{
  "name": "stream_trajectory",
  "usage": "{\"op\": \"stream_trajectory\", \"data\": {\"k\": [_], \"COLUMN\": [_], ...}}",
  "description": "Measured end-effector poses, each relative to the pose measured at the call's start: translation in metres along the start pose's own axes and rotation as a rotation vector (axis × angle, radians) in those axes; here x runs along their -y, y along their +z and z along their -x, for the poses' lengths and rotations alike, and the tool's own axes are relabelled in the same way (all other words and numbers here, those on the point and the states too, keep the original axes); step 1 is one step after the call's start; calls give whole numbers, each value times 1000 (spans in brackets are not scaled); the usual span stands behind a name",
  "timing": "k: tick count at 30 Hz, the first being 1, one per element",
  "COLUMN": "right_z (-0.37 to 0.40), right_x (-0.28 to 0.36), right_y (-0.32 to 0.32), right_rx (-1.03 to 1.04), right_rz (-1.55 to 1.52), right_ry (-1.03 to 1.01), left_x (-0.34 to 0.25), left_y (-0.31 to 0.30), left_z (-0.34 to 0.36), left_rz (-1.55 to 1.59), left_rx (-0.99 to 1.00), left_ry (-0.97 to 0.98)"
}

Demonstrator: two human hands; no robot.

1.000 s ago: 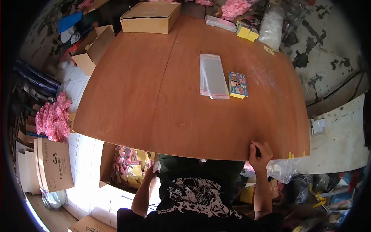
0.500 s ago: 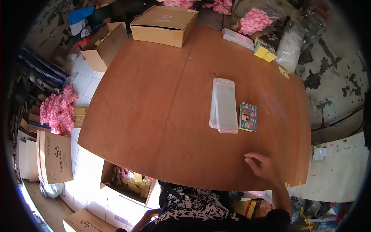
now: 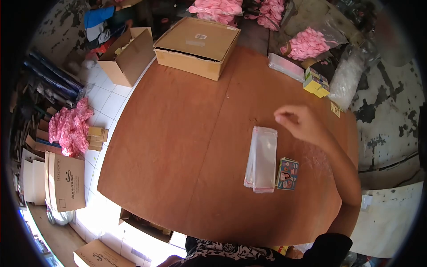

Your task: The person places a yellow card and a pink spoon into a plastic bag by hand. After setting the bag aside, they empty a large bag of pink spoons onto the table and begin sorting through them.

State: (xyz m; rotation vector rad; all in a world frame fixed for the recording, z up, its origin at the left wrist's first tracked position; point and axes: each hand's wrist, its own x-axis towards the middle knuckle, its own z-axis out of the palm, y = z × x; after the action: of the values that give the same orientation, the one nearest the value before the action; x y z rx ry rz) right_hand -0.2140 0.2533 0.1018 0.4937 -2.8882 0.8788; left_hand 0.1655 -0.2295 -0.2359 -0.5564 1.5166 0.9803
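The right hand [image 3: 302, 124] is hanging over the right part of the table [image 3: 169, 147], fingers curling toward the thumb. Whether the tips are meeting or leaving a slight gap, I cannot tell; nothing is showing between them.

It is reaching much deeper over the table than a second ago, leaving the near edge behind. The forearm [image 3: 344, 171] is now crossing the right side, passing beyond the cards [image 3: 288, 174]. The left hand is no longer showing: it is staying out of view, away from the carton [image 3: 142, 224] under the near edge, so its state is not something I can tell.

The view is also tilting, so the far end is showing more fully. The clear sleeves [image 3: 265, 160] are appearing lower in it, yet they are lying in the same place on the wood, with the cards sitting just beside their near end, on the right.

For the work, this seems to be bringing the right hand near the far end of the sleeves while leaving both stacks untouched. Beyond it, the yellow packs [image 3: 316, 83], a flat packet [image 3: 286, 66] and a clear roll [image 3: 347, 84] are lying at the far right edge, apart from the fingers.
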Motion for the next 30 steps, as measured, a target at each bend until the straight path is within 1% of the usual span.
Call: {"op": "stream_trajectory", "data": {"k": [2,4,6,8,9,11,12,14,15,16,18,19,20,22,23,24,27,28,30], "right_z": [-62,-122,-183,-232,-252,-291,-309,-341,-359,-372,-399,-412,-423,-437,-450,-462,-488,-492,-493], "right_x": [-27,-63,-101,-107,-113,-126,-131,-139,-147,-147,-152,-161,-171,-175,-176,-185,-216,-227,-238], "right_y": [-6,-2,8,12,17,28,32,42,42,43,46,45,48,47,55,59,66,66,70], "right_rx": [-4,-60,-123,-135,-129,-245,-242,-355,-349,-341,-473,-473,-470,-356,-547,-544,-518,-518,-632], "right_rz": [81,43,-31,-167,-174,-506,-516,-888,-1028,-1031,-1287,-1383,-1386,-1355,-1399,-1397,-1587,-1586,-1551], "right_ry": [11,-8,70,274,272,339,337,369,352,354,425,404,411,595,513,517,449,450,288], "left_x": [-9,-18,-27,-37,-42,-55,-59,-67,-71,-74,-79,-81,-83,-86,-88,-90,-93,-93,-93], "left_y": [-1,-2,-2,-3,-3,-6,-7,-10,-12,-13,-17,-18,-19,-22,-25,-25,-28,-28,-27], "left_z": [6,11,14,15,15,13,13,12,13,11,9,7,6,4,2,0,-5,-6,-7], "left_rz": [11,28,39,51,58,71,72,81,93,97,105,107,109,114,112,115,113,113,113], "left_rx": [-10,-22,-37,-53,-64,-87,-96,-116,-127,-132,-142,-142,-146,-149,-148,-146,-142,-141,-138], "left_ry": [-8,-12,-15,-19,-20,-23,-30,-40,-46,-53,-66,-75,-82,-100,-106,-112,-126,-127,-130]}}
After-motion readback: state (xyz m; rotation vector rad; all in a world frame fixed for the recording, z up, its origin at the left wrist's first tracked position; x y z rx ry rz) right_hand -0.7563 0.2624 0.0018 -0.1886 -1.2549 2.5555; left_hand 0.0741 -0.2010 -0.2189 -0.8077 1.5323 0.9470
